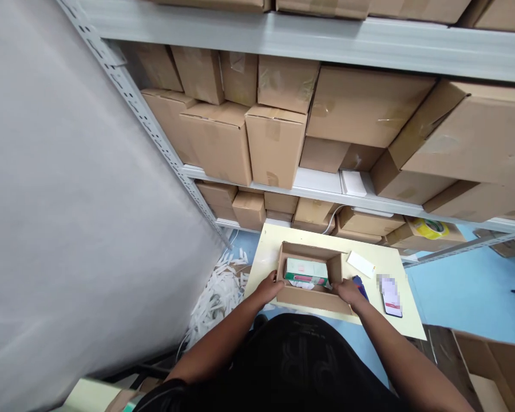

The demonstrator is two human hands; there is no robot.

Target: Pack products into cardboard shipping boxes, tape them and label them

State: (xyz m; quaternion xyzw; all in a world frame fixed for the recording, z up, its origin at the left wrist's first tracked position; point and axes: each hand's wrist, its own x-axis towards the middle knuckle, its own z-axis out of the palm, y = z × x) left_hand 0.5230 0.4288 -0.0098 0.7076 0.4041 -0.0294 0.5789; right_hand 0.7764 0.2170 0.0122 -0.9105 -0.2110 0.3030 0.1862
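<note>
An open cardboard box (313,297) stands on the pale yellow table (261,252) in front of me. Inside it lies a green and white carton (305,269) with some white paper beside it. My left hand (269,287) grips the box's left end, fingers closed over the wall. At the opposite end my right hand (347,292) has hold of the near right corner. Just right of that hand lies a dark blue object (360,286), partly covered by it, whose kind I cannot make out.
On the table's right side are a phone (391,302) and a small white box (361,264). Behind rises a metal shelf (317,182) packed with cardboard boxes; a yellow tape roll (431,228) rests on one. White paper strips (214,292) litter the floor at left, beside a grey wall (90,229).
</note>
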